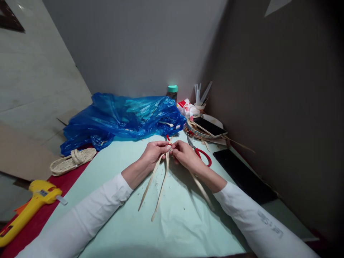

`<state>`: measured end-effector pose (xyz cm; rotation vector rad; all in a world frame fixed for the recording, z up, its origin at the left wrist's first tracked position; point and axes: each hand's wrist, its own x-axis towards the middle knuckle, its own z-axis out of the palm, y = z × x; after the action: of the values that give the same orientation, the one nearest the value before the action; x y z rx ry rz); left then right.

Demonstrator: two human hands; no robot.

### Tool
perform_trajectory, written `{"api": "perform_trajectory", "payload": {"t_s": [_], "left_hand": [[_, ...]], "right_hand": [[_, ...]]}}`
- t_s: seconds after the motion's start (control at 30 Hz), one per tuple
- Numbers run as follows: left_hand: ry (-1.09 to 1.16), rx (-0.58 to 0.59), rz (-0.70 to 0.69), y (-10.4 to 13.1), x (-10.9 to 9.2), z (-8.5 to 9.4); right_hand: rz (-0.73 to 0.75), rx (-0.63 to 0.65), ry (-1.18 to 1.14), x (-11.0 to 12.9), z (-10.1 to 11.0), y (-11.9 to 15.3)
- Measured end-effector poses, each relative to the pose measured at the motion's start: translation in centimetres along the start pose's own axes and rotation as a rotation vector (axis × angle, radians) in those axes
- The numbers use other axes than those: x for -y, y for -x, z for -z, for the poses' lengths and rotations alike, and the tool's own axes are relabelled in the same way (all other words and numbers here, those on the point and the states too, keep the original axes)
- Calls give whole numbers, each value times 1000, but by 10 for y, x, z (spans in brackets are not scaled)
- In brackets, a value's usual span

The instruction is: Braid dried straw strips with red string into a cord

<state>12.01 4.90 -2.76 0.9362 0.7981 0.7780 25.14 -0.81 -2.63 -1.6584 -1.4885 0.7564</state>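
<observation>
My left hand (155, 152) and my right hand (185, 152) meet at the middle of the table, both with fingers pinched on the upper end of some pale flat straw strands (162, 191). The loose ends hang down toward me, and one more strand trails under my right wrist. A small red tie or cord (168, 137) stands up at the top of the bundle, between my fingertips. My fingers hide most of the joint there. Just beyond my right hand lie red-handled scissors (203, 157), their blades pointing away.
A blue plastic bag (126, 116) spreads across the back. At left are a woven straw sandal (73, 161) and a yellow glue gun (32, 206). At right, a phone (210, 126) rests on a basket, near a black flat slab (244, 175). A green-lidded jar (172, 92) stands behind.
</observation>
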Motion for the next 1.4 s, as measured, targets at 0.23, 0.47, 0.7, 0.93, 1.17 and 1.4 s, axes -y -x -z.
{"api": "perform_trajectory", "payload": {"t_s": [0.23,0.47,0.7,0.93,1.17,1.4], "left_hand": [[-163,-52,-75,11,-2,4],[-351,-6,-161,20,-4,3],[-483,-31,-107,22,-11,14],[-532,-60,-164,36,-7,3],[-1186,-97,-597,59,8,-15],[-1333,24,-663,58,7,-13]], "right_hand": [[74,-2,141,4,-2,0],[39,24,157,2,-3,-3],[112,28,255,4,1,0],[151,-15,296,11,-3,8],[127,110,-12,7,2,6],[3,171,-375,0,-2,4]]}}
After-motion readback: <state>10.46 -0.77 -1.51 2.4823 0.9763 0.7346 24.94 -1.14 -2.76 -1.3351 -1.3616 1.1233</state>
